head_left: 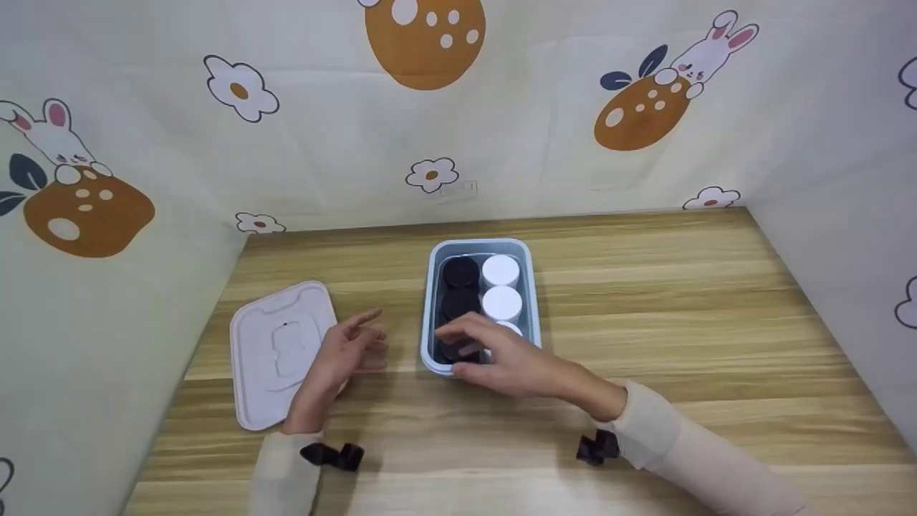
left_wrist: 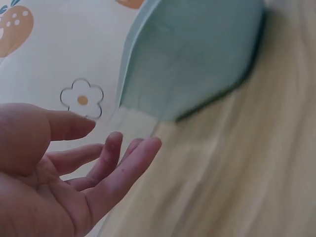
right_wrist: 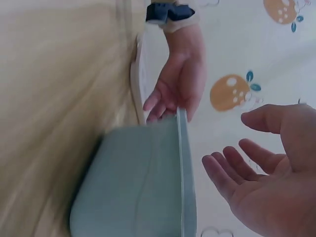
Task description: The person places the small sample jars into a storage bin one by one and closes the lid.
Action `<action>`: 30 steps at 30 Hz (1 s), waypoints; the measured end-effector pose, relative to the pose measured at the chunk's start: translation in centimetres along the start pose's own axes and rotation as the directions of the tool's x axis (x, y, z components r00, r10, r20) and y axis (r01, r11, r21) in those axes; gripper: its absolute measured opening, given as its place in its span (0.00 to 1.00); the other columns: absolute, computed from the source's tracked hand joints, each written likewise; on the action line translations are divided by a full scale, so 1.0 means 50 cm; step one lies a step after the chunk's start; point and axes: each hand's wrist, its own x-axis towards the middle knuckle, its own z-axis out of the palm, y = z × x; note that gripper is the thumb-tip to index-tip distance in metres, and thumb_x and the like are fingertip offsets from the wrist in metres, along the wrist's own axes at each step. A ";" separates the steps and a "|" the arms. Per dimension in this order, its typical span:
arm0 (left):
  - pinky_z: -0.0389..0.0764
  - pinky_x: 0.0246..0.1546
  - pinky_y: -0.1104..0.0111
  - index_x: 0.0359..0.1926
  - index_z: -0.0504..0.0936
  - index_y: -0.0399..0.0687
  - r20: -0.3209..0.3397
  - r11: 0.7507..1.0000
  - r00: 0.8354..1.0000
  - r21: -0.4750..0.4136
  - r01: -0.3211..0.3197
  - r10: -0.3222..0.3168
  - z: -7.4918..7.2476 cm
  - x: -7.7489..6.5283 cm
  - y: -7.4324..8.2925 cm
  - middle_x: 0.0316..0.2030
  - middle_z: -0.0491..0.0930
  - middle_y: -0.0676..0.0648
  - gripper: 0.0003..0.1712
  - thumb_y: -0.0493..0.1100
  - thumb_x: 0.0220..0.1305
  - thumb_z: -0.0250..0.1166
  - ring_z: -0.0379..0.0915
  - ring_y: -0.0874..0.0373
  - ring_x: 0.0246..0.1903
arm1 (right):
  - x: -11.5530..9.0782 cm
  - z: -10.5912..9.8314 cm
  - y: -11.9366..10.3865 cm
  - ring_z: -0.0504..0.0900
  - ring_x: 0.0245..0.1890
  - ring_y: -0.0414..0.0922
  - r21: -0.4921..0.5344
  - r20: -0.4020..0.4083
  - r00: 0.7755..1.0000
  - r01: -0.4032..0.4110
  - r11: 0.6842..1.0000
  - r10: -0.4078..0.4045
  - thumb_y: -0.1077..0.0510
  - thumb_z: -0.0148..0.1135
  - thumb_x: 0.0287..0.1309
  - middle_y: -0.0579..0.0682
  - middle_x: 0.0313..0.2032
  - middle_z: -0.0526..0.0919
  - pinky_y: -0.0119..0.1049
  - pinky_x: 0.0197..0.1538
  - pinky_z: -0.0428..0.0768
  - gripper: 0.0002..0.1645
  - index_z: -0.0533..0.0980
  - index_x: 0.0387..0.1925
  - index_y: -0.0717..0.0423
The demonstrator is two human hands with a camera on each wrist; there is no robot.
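Note:
A light blue plastic bin (head_left: 534, 315) stands on the table, with two rows of round pieces inside. Down its left side run black round-topped pieces (head_left: 461, 272); white round-topped ones (head_left: 501, 270) fill the right side. My right hand (head_left: 505, 358) hovers over the bin's near end, fingers loosely bent and holding nothing, hiding part of the nearest pieces. In the right wrist view its fingers spread apart beyond the bin's rim (right_wrist: 185, 173). To the left of the bin, my left hand (head_left: 344, 355) hangs empty with relaxed fingers, partly covering a pale lid (head_left: 261, 358).
The wooden table (head_left: 680, 322) meets a patterned cloth wall (head_left: 501, 129) at the back. More pale wall (head_left: 845, 172) rises along the right side. A black strap device (head_left: 333, 455) sits at the left wrist, another (head_left: 598, 448) at the right.

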 end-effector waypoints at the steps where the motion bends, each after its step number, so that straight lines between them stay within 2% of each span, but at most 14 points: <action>1: 0.91 0.37 0.61 0.70 0.68 0.37 -0.034 1.000 0.999 0.028 -0.001 0.002 -0.016 -0.008 -0.005 0.50 0.79 0.31 0.26 0.36 0.74 0.52 0.84 0.50 0.41 | 0.002 0.012 -0.006 0.78 0.60 0.56 0.039 0.019 1.000 -0.020 0.999 0.019 0.64 0.63 0.63 0.60 0.60 0.75 0.39 0.63 0.82 0.27 0.71 0.63 0.63; 4: 0.90 0.37 0.66 0.69 0.70 0.37 -0.118 0.990 0.993 0.137 0.009 0.007 -0.062 -0.029 -0.018 0.49 0.79 0.32 0.25 0.36 0.74 0.51 0.83 0.53 0.41 | 0.012 0.051 -0.017 0.76 0.64 0.56 0.154 0.060 0.995 -0.089 0.984 0.081 0.64 0.62 0.64 0.60 0.64 0.72 0.38 0.67 0.78 0.30 0.68 0.66 0.63; 9: 0.85 0.29 0.75 0.67 0.72 0.36 -0.250 0.951 0.968 0.300 0.070 0.008 -0.131 -0.064 -0.036 0.46 0.80 0.33 0.24 0.36 0.73 0.51 0.78 0.58 0.37 | 0.031 0.125 -0.024 0.72 0.68 0.57 0.337 0.079 0.985 -0.173 0.925 0.156 0.63 0.61 0.66 0.61 0.67 0.71 0.44 0.71 0.74 0.31 0.65 0.68 0.64; 13: 0.79 0.32 0.78 0.65 0.72 0.33 -0.304 0.901 0.951 0.427 0.078 0.062 -0.174 -0.088 -0.046 0.48 0.80 0.30 0.23 0.36 0.71 0.51 0.78 0.52 0.40 | 0.047 0.176 -0.023 0.70 0.69 0.60 0.443 0.076 0.972 -0.234 0.865 0.224 0.64 0.60 0.66 0.63 0.67 0.72 0.48 0.72 0.73 0.31 0.65 0.68 0.66; 15: 0.79 0.37 0.73 0.64 0.72 0.30 -0.320 0.874 0.943 0.479 0.075 0.095 -0.190 -0.094 -0.052 0.49 0.79 0.28 0.24 0.35 0.70 0.52 0.78 0.45 0.43 | 0.059 0.198 -0.019 0.69 0.69 0.62 0.491 0.064 0.961 -0.265 0.830 0.269 0.64 0.61 0.66 0.65 0.67 0.71 0.45 0.71 0.75 0.31 0.65 0.68 0.67; 17: 0.80 0.44 0.64 0.65 0.70 0.28 -0.350 0.844 0.932 0.524 0.111 0.095 -0.203 -0.099 -0.060 0.51 0.77 0.25 0.25 0.36 0.70 0.52 0.76 0.38 0.49 | 0.073 0.217 -0.013 0.70 0.69 0.62 0.557 0.065 0.944 -0.304 0.773 0.324 0.64 0.61 0.66 0.66 0.67 0.71 0.42 0.69 0.77 0.32 0.65 0.68 0.67; 19: 0.79 0.53 0.49 0.67 0.65 0.24 -0.387 0.816 0.921 0.548 0.187 0.049 -0.213 -0.104 -0.066 0.56 0.71 0.20 0.29 0.37 0.70 0.52 0.70 0.31 0.56 | 0.086 0.234 -0.005 0.70 0.69 0.60 0.615 0.086 0.924 -0.343 0.710 0.373 0.62 0.61 0.66 0.66 0.67 0.71 0.40 0.69 0.77 0.33 0.64 0.69 0.66; 21: 0.71 0.61 0.39 0.69 0.59 0.21 -0.410 0.785 0.912 0.558 0.268 -0.020 -0.221 -0.105 -0.072 0.60 0.63 0.16 0.33 0.39 0.70 0.51 0.60 0.25 0.62 | 0.097 0.249 0.003 0.70 0.70 0.59 0.683 0.111 0.902 -0.374 0.627 0.417 0.61 0.60 0.66 0.65 0.69 0.69 0.43 0.71 0.75 0.34 0.63 0.70 0.65; 23: 0.62 0.67 0.34 0.70 0.53 0.18 -0.412 0.748 0.907 0.575 0.332 -0.086 -0.227 -0.106 -0.078 0.63 0.57 0.14 0.37 0.41 0.70 0.51 0.52 0.21 0.65 | 0.107 0.261 0.013 0.69 0.71 0.57 0.740 0.137 0.884 -0.391 0.547 0.447 0.60 0.60 0.66 0.64 0.71 0.65 0.45 0.74 0.71 0.36 0.60 0.72 0.64; 25: 0.62 0.66 0.34 0.68 0.54 0.15 -0.408 0.724 0.908 0.596 0.347 -0.099 -0.234 -0.104 -0.081 0.63 0.57 0.13 0.38 0.43 0.69 0.51 0.53 0.20 0.64 | 0.117 0.271 0.026 0.66 0.72 0.57 0.789 0.148 0.875 -0.386 0.479 0.461 0.58 0.59 0.66 0.63 0.74 0.61 0.48 0.77 0.67 0.39 0.57 0.73 0.65; 27: 0.68 0.61 0.35 0.64 0.59 0.13 -0.401 0.710 0.913 0.620 0.334 -0.080 -0.241 -0.103 -0.087 0.59 0.64 0.14 0.36 0.43 0.68 0.51 0.62 0.21 0.59 | 0.125 0.280 0.041 0.63 0.74 0.57 0.820 0.144 0.870 -0.372 0.435 0.472 0.57 0.58 0.67 0.63 0.75 0.57 0.50 0.78 0.64 0.40 0.55 0.74 0.66; 28: 0.74 0.55 0.39 0.62 0.62 0.13 -0.399 0.714 0.914 0.620 0.326 -0.071 -0.243 -0.104 -0.091 0.56 0.68 0.15 0.35 0.43 0.67 0.51 0.68 0.23 0.54 | 0.128 0.285 0.050 0.61 0.74 0.57 0.831 0.144 0.867 -0.368 0.418 0.476 0.56 0.57 0.68 0.63 0.76 0.55 0.50 0.78 0.63 0.40 0.54 0.75 0.67; 30: 0.81 0.42 0.50 0.57 0.68 0.14 -0.382 0.744 0.922 0.597 0.299 -0.065 -0.249 -0.103 -0.096 0.48 0.76 0.19 0.31 0.42 0.66 0.51 0.75 0.31 0.43 | 0.134 0.294 0.064 0.59 0.76 0.59 0.848 0.138 0.867 -0.354 0.395 0.479 0.55 0.55 0.70 0.64 0.77 0.53 0.51 0.79 0.62 0.41 0.52 0.75 0.68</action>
